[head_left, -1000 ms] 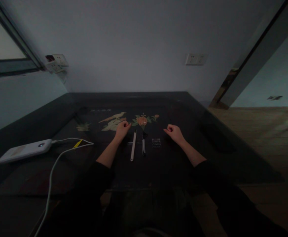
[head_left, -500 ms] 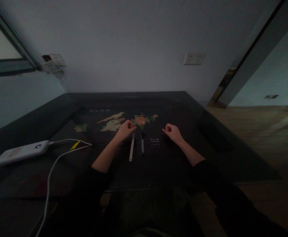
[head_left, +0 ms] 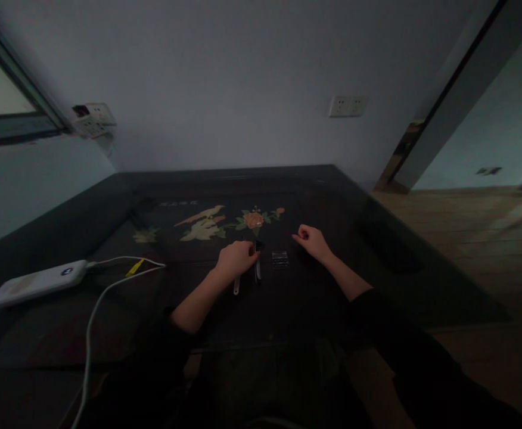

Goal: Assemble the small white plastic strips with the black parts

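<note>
My left hand lies over a slim pale ruler-like strip on the dark table, covering most of it; only the strip's near end shows. Its fingertips reach a dark pen-like tool lying just to the right. Whether the fingers grip either one is hidden. A small clear box sits right of the pen. My right hand rests on the table beyond that box, fingers curled in, holding nothing visible.
A white power bank with a white cable lies at the left. A bird-and-flower inlay decorates the tabletop. Wall sockets are behind; wooden floor lies to the right.
My left hand has drawn back from the flower inlay toward me and come down over the pale strip, next to the pen. My right hand has stayed where it was.
</note>
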Demonstrator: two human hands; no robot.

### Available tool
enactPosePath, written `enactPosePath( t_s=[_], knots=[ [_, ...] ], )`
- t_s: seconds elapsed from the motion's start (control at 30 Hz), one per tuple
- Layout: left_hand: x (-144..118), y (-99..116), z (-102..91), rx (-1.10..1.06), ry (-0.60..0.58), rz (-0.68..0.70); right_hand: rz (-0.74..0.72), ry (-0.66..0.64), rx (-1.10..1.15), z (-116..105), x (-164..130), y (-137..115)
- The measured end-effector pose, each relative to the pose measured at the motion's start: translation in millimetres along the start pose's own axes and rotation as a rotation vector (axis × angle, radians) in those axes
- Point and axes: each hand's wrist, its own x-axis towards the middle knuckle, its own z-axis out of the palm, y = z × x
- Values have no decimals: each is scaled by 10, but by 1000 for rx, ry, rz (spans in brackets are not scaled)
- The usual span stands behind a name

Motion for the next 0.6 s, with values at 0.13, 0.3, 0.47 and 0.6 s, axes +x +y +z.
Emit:
enactPosePath(
  t_s=[0.13, 0.3, 0.47, 0.6],
  knots=[
    [-22, 35, 16, 32, -37, 40, -7, -3, -4, -6, -2, -6],
    [-26, 74, 32, 33, -5, 45, -4, -7, -15, -8, -4, -5],
    [-28, 104, 39, -25, 21, 3, -11, -12, -24, -11, -4, 2],
    [-24, 106, 15, -166, 71, -35, -16, -4, -29, -20, -5, -8]
  ],
)
